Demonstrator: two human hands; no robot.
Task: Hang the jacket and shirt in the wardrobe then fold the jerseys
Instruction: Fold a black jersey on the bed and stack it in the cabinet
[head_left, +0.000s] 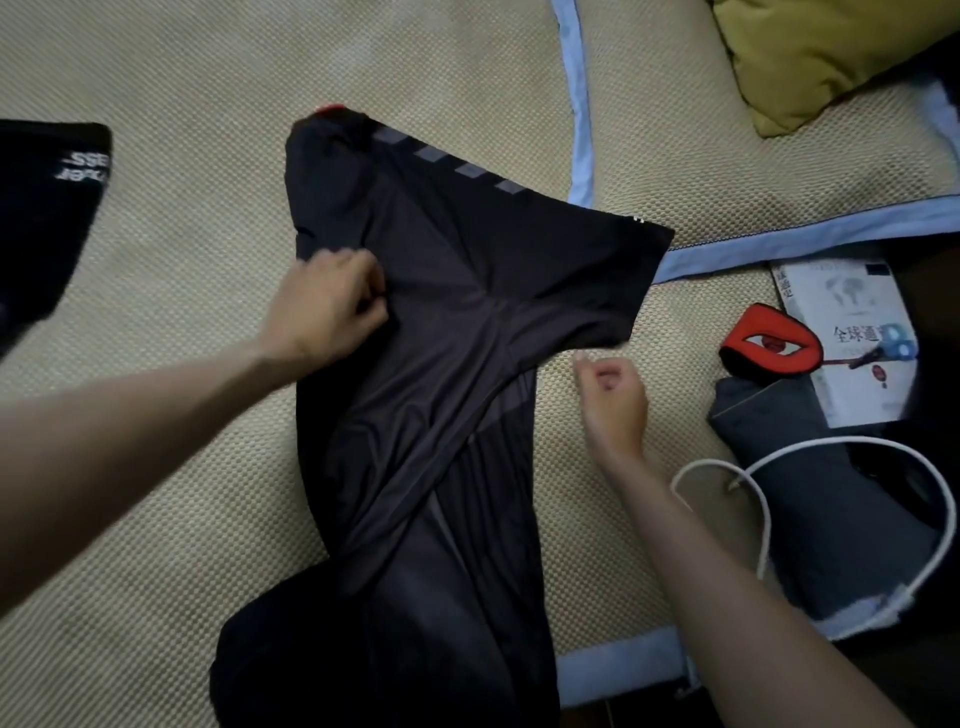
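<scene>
Jersey (415, 395) in left hand (324, 306)

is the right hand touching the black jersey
Apart. The head view shows a strip of woven mat between the right hand and the black jersey.
</scene>
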